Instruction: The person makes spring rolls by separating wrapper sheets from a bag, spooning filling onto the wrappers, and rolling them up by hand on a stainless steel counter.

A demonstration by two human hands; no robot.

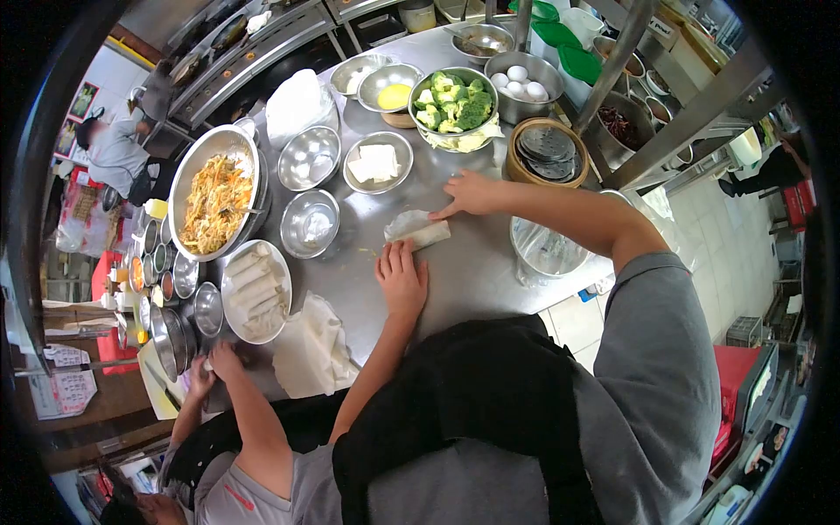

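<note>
On the steel counter in front of me lies a spring roll (426,235), rolled up in a pale wrapper with a thin flap (404,224) of it spread out on the far side. My left hand (402,282) rests its outstretched fingers on the near edge of the roll. My right hand (470,193) has its index finger extended down to the wrapper's far right edge, the other fingers apart from it. Finished-looking rolls fill an oval white plate (284,319) to the left. A stack of thin wrappers (312,354) sits near the counter's front edge.
Shredded filling (213,210) is in a large bowl at left. Bowls of broccoli (453,103), eggs (520,85) and white blocks (376,164) stand at the back. A bamboo steamer (567,172) is at right. A co-worker's hands (214,363) are at lower left.
</note>
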